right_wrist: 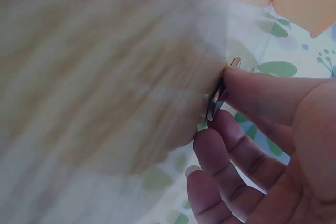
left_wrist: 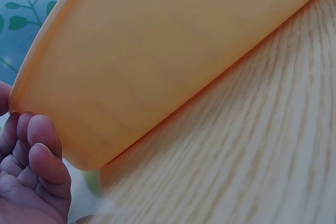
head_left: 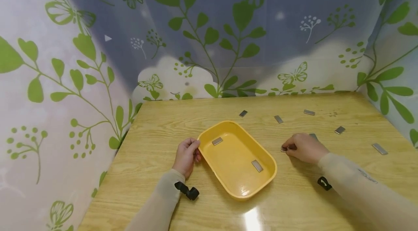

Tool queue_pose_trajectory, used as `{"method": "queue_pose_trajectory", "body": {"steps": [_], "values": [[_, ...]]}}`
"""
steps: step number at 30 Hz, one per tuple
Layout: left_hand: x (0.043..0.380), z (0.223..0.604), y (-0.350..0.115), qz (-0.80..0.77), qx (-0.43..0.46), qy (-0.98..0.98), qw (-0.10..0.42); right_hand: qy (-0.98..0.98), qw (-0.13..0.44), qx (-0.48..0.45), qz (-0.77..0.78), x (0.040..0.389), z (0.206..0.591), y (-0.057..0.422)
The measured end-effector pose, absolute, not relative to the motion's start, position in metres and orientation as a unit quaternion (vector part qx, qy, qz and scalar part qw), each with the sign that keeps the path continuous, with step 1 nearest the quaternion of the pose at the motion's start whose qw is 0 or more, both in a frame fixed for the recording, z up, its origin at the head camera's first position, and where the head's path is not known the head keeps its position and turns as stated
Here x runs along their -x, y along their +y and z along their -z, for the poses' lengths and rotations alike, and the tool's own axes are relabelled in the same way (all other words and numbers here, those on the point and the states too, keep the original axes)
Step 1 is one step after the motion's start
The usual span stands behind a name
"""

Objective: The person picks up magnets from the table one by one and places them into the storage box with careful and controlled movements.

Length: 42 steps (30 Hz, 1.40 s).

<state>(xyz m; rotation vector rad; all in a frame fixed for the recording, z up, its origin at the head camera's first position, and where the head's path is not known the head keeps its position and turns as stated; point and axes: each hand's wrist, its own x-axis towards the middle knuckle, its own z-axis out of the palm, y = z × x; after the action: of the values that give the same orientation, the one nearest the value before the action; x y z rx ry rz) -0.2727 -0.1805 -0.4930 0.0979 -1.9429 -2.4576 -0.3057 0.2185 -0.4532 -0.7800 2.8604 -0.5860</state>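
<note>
From where I stand, the yellow tray sits around the middle of the bench, and the left hand holds its rim on the side facing the bench's left edge, presumably to keep so light a thing from sliding. Two flat metal pieces lie well apart inside it. More loose pieces are strewn between the tray, the bench's far edge and its right edge, spaced so that each could be picked up singly, I'd judge. The left fingers are curled against the outside wall, thumb at the rim, pinching it. The right hand, just beside the tray toward the right edge, pinches one small metal piece between thumb and fingertips, the gap no wider than the piece; whether it touches the bench I cannot tell.
</note>
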Motion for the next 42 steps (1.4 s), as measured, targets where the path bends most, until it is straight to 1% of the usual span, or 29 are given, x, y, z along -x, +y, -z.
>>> {"method": "queue_pose_trajectory", "body": {"steps": [4, 12, 19, 31, 39, 42], "values": [[0.273, 0.495, -0.180, 0.786, -0.033, -0.617, 0.008, 0.945, 0.074, 0.245, 0.202, 0.301, 0.453, 0.229], [0.273, 0.495, -0.179, 0.788, -0.029, -0.615, 0.013, 0.947, 0.082, 0.229, 0.211, 0.295, 0.452, 0.237], [0.272, 0.493, -0.179, 0.789, -0.032, -0.614, 0.013, 0.945, 0.087, 0.216, 0.231, 0.299, 0.452, 0.235], [0.272, 0.494, -0.179, 0.793, -0.031, -0.609, 0.012, 0.939, 0.102, 0.221, 0.244, 0.306, 0.456, 0.233], [0.274, 0.495, -0.179, 0.792, -0.033, -0.609, 0.014, 0.932, 0.134, 0.215, 0.259, 0.307, 0.456, 0.230], [0.274, 0.496, -0.179, 0.792, -0.035, -0.610, 0.012, 0.933, 0.134, 0.213, 0.258, 0.306, 0.457, 0.230]]}}
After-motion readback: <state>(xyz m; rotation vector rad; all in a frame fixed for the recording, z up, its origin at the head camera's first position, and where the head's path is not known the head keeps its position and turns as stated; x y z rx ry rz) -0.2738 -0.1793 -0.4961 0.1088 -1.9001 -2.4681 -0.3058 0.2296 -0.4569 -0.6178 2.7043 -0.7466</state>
